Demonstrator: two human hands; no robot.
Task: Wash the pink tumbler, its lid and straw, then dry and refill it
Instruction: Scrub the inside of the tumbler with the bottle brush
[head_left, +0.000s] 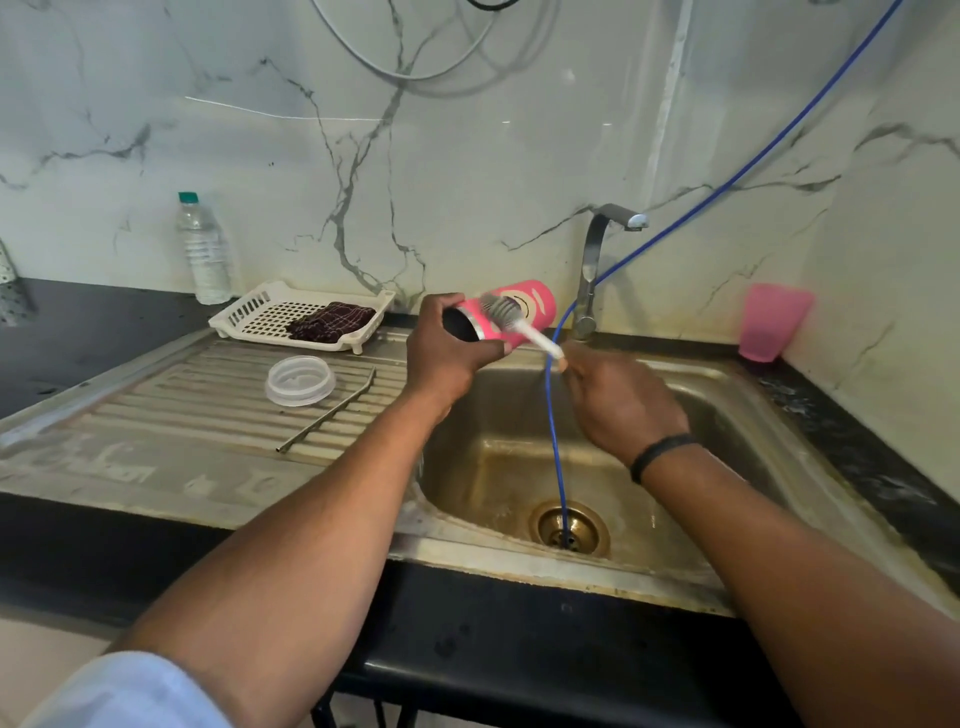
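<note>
My left hand (449, 348) grips the pink tumbler (535, 301) near its open dark mouth and holds it on its side above the sink's left rim. My right hand (618, 400) holds the white handle of a bottle brush (501, 310). The brush's grey bristle head lies against the outside of the tumbler. The clear round lid (300, 380) rests on the ribbed draining board. Beside the lid lies the metal straw (328, 413), bent end toward the wall.
A steel sink (737, 415) with a brass drain (569, 527) is below my hands; a blue hose (553, 441) runs from the wall into the drain. Behind stand the tap (597, 249), a pink cup (771, 322), a white rack (260, 312) holding a dark cloth (332, 320), and a water bottle (203, 249).
</note>
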